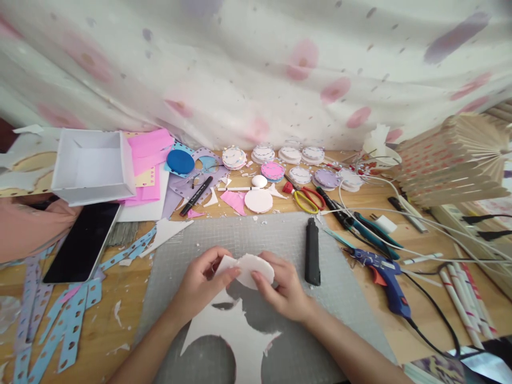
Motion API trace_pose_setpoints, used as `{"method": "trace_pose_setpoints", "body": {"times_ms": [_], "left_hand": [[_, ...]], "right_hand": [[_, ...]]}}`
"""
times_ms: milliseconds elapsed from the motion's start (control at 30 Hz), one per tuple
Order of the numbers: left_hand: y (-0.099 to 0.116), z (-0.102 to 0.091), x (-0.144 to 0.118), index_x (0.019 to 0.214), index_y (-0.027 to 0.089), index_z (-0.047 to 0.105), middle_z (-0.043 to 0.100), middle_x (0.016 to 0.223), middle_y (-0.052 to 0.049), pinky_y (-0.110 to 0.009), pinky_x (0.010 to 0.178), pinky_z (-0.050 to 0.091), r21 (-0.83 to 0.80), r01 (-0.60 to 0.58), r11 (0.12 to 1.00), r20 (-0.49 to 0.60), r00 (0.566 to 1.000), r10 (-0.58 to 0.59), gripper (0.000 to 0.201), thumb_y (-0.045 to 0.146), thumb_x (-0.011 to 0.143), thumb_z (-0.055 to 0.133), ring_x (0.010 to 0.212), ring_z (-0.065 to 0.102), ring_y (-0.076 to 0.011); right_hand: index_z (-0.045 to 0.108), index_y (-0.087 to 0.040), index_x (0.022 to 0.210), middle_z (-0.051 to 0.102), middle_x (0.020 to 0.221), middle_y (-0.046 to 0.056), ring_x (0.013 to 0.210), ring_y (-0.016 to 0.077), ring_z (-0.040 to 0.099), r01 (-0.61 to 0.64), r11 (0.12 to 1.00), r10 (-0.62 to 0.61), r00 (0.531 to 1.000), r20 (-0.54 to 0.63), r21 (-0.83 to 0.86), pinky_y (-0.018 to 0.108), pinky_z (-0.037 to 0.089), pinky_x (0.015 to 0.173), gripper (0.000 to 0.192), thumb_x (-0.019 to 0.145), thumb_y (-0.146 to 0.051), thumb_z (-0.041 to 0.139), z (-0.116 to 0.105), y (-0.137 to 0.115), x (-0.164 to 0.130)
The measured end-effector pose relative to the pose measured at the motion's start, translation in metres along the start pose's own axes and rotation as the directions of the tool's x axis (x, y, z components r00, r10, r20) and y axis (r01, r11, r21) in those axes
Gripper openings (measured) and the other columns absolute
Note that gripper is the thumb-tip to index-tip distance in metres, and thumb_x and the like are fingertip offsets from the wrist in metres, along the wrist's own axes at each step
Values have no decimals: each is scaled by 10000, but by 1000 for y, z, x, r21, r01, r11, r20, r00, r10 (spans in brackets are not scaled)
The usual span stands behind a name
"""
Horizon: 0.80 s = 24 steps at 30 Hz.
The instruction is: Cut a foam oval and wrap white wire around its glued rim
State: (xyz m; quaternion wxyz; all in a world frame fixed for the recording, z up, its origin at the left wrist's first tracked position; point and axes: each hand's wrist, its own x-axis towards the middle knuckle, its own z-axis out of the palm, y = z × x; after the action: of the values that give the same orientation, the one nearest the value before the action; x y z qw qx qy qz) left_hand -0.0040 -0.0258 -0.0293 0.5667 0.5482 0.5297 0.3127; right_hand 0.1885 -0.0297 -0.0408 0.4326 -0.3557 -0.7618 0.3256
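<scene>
Over grey cutting mat, near centre: white foam disc pinched between both hands, held just above mat. Left hand fingers closed on disc's left edge, right hand fingers closed on right edge and underside. Disc tilted, long axis left-right, equally near both hands. White offcut sheet below wrists. Black tool just right, untouched.

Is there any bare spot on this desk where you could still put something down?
Yes: the grey mat is bare between the hands holding the white foam disc and the pink disc, left of the black tool. It's crowded along the curtain with decorated rounds, and at right around the glue gun and cables.
</scene>
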Motion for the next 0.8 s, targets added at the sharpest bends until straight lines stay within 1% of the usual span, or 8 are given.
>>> {"method": "trace_pose_setpoints", "body": {"times_ms": [67, 133, 233, 300, 467, 600, 700, 800], "left_hand": [[-2, 2, 0, 796, 192, 596, 546, 583, 54, -196, 527, 358, 58, -62, 996, -80, 995, 66, 198, 371, 774, 677, 562, 482, -105], [-6, 2, 1, 799, 190, 616, 563, 607, 45, -203, 557, 382, 82, -100, 992, -169, 979, 113, 182, 356, 768, 684, 583, 501, -112], [-10, -4, 4, 844, 191, 598, 565, 622, 45, -208, 561, 404, 59, -89, 994, -319, 942, 103, 199, 375, 791, 653, 582, 520, -119], [-11, -10, 7, 867, 195, 570, 556, 617, 51, -204, 535, 405, 29, -76, 997, -398, 914, 81, 218, 396, 805, 630, 561, 522, -118], [-6, -19, 13, 847, 206, 543, 550, 619, 57, -198, 540, 422, -14, -103, 995, -486, 870, 84, 221, 408, 805, 623, 558, 521, -113], [-8, -21, 18, 764, 209, 499, 510, 607, 55, -202, 517, 415, -2, -128, 992, -551, 828, 106, 244, 428, 866, 529, 528, 497, -108], [-9, -24, 19, 773, 219, 471, 527, 640, 42, -226, 492, 425, 54, -136, 989, -589, 795, 142, 267, 451, 902, 441, 516, 510, -125], [-1, -32, 14, 828, 219, 546, 603, 747, 11, -263, 686, 475, 202, -156, 967, -583, 774, 247, 219, 426, 876, 498, 713, 595, -165]], "right_hand": [[489, -203, 634, 473, 617, 10, 553, 142, 443, 20, 998, -23, 998, -55, -55, 271, 353, 516, 253, 885, -169, 477, 2, 0, -2], [463, -208, 576, 446, 569, 0, 521, 140, 417, -2, 998, -8, 989, -145, -69, 276, 325, 498, 290, 861, -184, 509, 3, 2, -4], [421, -209, 523, 389, 526, -15, 500, 133, 374, -89, 996, 75, 947, -311, -31, 278, 297, 491, 349, 857, -216, 524, 0, 5, -6], [427, -200, 522, 399, 532, -14, 503, 126, 375, -149, 989, 143, 920, -366, 11, 268, 305, 491, 367, 879, -236, 508, -4, 6, -7], [496, -170, 540, 492, 550, -3, 499, 115, 424, -314, 930, 364, 863, -349, 192, 239, 330, 473, 403, 886, -375, 524, -5, 15, -3], [542, -164, 575, 505, 477, -7, 448, 126, 450, -438, 825, 546, 779, -307, 357, 236, 344, 440, 448, 892, -477, 487, -2, 30, 1], [593, -156, 638, 555, 489, 10, 442, 142, 480, -474, 753, 619, 745, -249, 455, 243, 363, 431, 468, 882, -535, 466, -1, 37, 5], [631, -148, 727, 632, 575, 37, 464, 151, 512, -483, 704, 646, 740, -187, 521, 252, 388, 447, 478, 867, -574, 467, -2, 36, 7]]}}
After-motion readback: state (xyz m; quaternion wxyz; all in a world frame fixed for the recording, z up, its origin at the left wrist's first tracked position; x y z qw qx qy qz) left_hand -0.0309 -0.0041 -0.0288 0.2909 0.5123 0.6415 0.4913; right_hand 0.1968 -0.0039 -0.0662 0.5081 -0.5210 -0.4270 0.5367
